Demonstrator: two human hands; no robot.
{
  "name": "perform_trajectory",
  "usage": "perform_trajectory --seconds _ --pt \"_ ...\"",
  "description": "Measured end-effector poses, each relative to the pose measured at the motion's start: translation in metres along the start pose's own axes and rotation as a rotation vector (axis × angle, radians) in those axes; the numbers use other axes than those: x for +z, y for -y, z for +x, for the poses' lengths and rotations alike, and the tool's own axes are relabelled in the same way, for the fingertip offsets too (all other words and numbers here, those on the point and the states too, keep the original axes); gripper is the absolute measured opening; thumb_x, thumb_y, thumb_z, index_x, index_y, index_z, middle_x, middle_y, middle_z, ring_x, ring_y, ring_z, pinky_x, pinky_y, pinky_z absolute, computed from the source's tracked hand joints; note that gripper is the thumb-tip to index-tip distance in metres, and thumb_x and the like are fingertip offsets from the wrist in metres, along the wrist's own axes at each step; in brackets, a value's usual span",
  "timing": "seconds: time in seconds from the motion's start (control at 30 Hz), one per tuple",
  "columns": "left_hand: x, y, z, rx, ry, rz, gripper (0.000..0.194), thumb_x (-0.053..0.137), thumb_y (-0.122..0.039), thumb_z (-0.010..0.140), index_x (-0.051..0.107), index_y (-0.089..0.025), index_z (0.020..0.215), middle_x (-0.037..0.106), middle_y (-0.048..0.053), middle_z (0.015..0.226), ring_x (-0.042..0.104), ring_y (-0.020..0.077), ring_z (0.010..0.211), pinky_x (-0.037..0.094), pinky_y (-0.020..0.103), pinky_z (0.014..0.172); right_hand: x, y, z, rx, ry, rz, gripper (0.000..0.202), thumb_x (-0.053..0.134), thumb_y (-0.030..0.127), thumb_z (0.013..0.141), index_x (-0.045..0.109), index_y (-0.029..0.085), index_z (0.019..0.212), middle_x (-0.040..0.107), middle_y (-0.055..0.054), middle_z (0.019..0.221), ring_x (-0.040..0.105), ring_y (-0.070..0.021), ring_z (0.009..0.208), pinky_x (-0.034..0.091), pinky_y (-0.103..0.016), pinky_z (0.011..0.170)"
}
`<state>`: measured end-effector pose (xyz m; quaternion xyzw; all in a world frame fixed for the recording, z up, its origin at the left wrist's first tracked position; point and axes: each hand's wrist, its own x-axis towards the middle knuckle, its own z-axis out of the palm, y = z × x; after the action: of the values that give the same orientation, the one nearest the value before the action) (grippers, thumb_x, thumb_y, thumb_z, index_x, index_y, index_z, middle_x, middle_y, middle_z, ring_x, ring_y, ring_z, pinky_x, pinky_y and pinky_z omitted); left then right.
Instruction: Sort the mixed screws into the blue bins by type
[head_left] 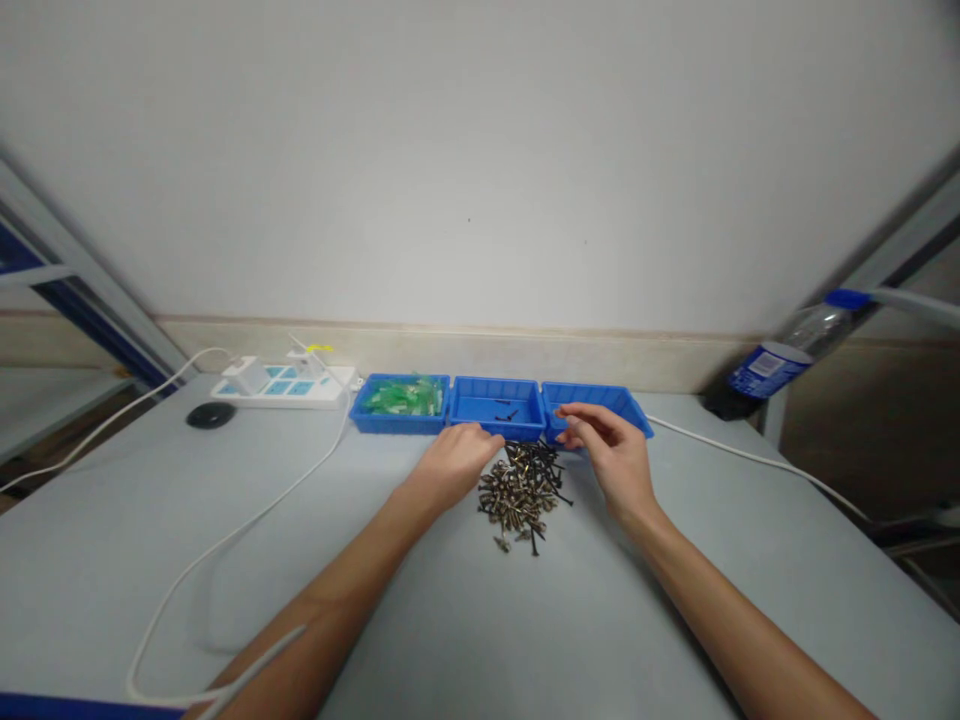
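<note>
A pile of mixed dark screws and brassy metal pieces (517, 495) lies on the grey table between my hands. My left hand (459, 462) is closed at the pile's upper left edge; what its fingertips hold, if anything, is too small to name. My right hand (615, 455) is over the front of the right blue bin (600, 398), thumb and fingers curled together around something I cannot make out. The middle blue bin (495, 427) has a few dark screws (507, 416) inside. Green and clear pieces (405, 396) fill much of the left blue bin (397, 425).
A white power strip (330, 388) with plugs and a black disc (211, 415) are at the back left. White cables (247, 527) cross the table (562, 640), one near my left forearm. A dark drink bottle (772, 368) leans at the back right. A wall (465, 250) stands behind the bins.
</note>
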<state>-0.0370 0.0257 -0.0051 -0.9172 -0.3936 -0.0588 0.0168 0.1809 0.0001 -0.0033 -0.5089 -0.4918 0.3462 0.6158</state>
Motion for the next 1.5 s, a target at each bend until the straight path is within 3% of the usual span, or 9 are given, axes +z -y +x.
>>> perform_trajectory --seconds 0.13,0.2,0.37,0.47,0.67,0.9,1.33,1.5 --pt "-0.003 -0.002 -0.004 -0.033 -0.026 0.019 0.026 0.049 -0.006 0.094 0.068 -0.017 0.108 0.073 0.009 0.094 0.068 0.0241 0.091 0.050 0.032 0.077 0.000 0.000 0.000 -0.010 0.012 0.005 0.027 0.073 0.038 0.076 0.075 0.017 0.092 0.078 -0.009 0.091 0.067 -0.0178 0.065 0.054 -0.032 0.062" --pt "-0.003 -0.004 -0.004 -0.043 -0.092 -0.016 0.027 0.049 -0.006 0.094 0.068 -0.016 0.110 0.074 0.009 0.099 0.069 0.0244 0.092 0.052 0.034 0.080 0.000 0.001 0.000 -0.027 0.023 0.003 0.027 0.073 0.038 0.077 0.075 0.017 0.093 0.078 -0.009 0.091 0.067 -0.0176 0.065 0.055 -0.031 0.062" --pt "-0.001 -0.012 -0.002 0.005 -0.460 -0.470 0.023 0.056 -0.012 0.093 0.069 -0.015 0.112 0.076 0.008 0.106 0.072 0.0199 0.094 0.057 0.033 0.088 -0.001 0.001 -0.002 -0.052 0.132 -0.023 0.027 0.071 0.040 0.080 0.074 0.017 0.094 0.077 -0.008 0.083 0.067 -0.0174 0.063 0.056 -0.032 0.065" --pt "-0.002 -0.019 0.000 -0.034 -0.556 -0.736 0.024 0.064 -0.014 0.088 0.070 -0.016 0.111 0.078 0.006 0.097 0.074 0.0170 0.085 0.060 0.029 0.084 0.000 0.000 -0.004 -0.056 0.267 -0.075 0.026 0.070 0.039 0.082 0.075 0.017 0.096 0.077 -0.007 0.083 0.068 -0.0182 0.066 0.057 -0.033 0.068" --pt "-0.005 -0.030 0.002 -0.116 -0.519 -1.075 0.033 0.072 -0.018 0.082 0.070 -0.015 0.115 0.079 0.006 0.089 0.076 0.0176 0.080 0.063 0.030 0.077 0.002 -0.003 -0.007 -0.095 0.437 -0.134 0.028 0.072 0.038 0.082 0.077 0.018 0.101 0.079 -0.009 0.091 0.072 -0.0213 0.077 0.057 -0.036 0.076" --pt "-0.007 -0.032 0.002 -0.247 -0.480 -1.216 0.038 0.079 -0.023 0.076 0.070 -0.016 0.113 0.079 0.006 0.083 0.077 0.0199 0.077 0.064 0.033 0.079 0.001 0.001 -0.005 0.075 0.466 0.016 0.026 0.080 0.039 0.073 0.079 0.019 0.089 0.080 -0.008 0.082 0.074 -0.0212 0.075 0.059 -0.036 0.077" --pt "-0.005 -0.031 0.004 -0.272 -0.491 -1.256 0.029 0.080 -0.025 0.074 0.072 -0.015 0.099 0.079 0.007 0.085 0.077 0.0206 0.080 0.064 0.031 0.078 -0.002 -0.001 -0.003 0.351 0.496 0.251 0.030 0.089 0.038 0.066 0.080 0.017 0.085 0.079 -0.010 0.079 0.073 -0.0177 0.071 0.057 -0.031 0.075" --pt "-0.004 -0.023 0.001 -0.148 -0.457 -0.958 0.016 0.066 -0.028 0.090 0.075 -0.015 0.094 0.079 0.008 0.090 0.076 0.0198 0.081 0.063 0.033 0.079 -0.001 0.000 0.000 0.284 0.427 0.242 0.027 0.086 0.040 0.068 0.080 0.017 0.079 0.078 -0.008 0.077 0.071 -0.0170 0.069 0.058 -0.030 0.071"
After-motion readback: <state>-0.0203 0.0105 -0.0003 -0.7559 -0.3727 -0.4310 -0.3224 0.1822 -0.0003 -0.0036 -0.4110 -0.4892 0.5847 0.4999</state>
